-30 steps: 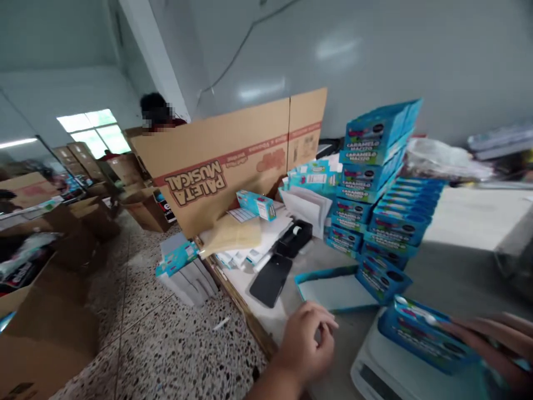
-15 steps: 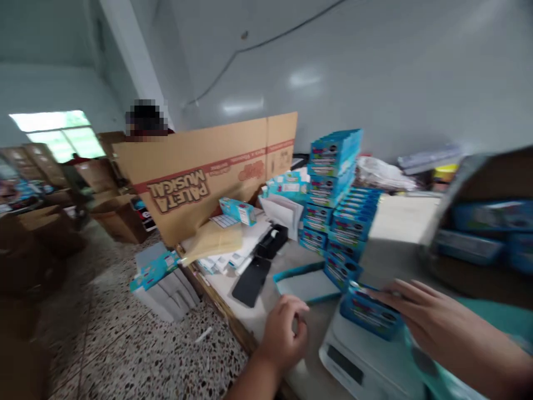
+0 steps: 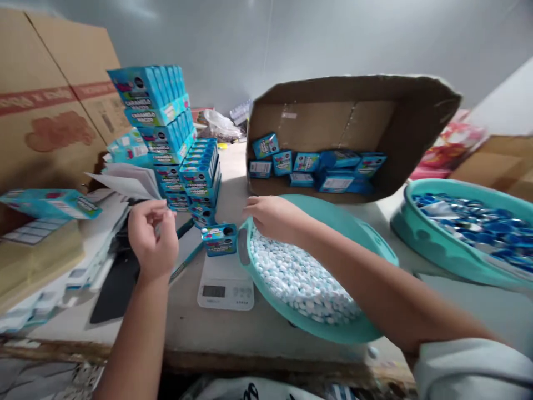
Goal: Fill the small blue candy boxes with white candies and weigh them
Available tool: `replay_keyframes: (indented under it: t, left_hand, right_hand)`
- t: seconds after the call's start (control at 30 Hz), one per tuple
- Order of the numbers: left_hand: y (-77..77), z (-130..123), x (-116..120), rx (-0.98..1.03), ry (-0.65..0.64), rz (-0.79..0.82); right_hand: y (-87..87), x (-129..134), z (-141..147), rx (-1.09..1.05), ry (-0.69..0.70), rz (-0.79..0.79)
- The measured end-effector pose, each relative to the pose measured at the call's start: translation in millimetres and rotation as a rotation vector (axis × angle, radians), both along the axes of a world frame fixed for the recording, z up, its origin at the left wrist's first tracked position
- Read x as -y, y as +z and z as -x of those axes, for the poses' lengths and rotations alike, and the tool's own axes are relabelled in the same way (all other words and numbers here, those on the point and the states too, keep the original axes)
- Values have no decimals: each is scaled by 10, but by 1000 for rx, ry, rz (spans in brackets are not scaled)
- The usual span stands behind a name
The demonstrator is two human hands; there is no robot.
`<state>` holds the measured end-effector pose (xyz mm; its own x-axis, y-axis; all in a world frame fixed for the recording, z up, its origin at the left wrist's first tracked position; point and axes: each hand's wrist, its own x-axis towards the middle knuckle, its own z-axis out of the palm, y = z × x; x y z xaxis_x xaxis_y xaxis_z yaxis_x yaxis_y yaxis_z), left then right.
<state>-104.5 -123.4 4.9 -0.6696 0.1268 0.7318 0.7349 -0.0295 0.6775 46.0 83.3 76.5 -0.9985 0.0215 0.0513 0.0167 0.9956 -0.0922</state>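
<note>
A small blue box stands on the white digital scale. To its right, a teal basin holds a mass of small white and pale blue candies. My right hand is over the basin's left rim, its fingers bent together; whether it holds anything is hidden. My left hand is raised left of the scale with fingers curled and thumb close to them; at most something tiny shows at its fingertips. Behind the scale rise stacks of blue boxes.
An open cardboard box with several blue boxes stands behind the basin. A second teal basin holds blue wrapped pieces. At left are cardboard, a black tape dispenser and flattened cartons.
The view has swung right, bringing both basins and the open cardboard box into sight. My right hand has left the blue box on the scale and is now at the candy basin.
</note>
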Motion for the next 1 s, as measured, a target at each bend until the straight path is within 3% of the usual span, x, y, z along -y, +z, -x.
replay_keyframes:
  t: [0.07,0.13,0.27,0.33,0.7,1.0]
  left_hand:
    - [16,114,-124,4,-6,47]
    - [-61,156,-137,-77,-11,131]
    - [-220,132,-21,-486,-65,341]
    - [-236,139,-5,-581,-116,410]
    - [-114,42,-131,-664,-232,507]
    - [-128,-37,-190,-749,-281,509]
  right_hand:
    - [37,-59,-50,-9,-24,110]
    - [54,-89,-84,-24,-12,166]
    - [39,-96,-112,21,9,137]
    - [26,-97,-114,36,12,128]
    - [-12,-85,-107,36,72,82]
    - [59,-85,-123,136,121,95]
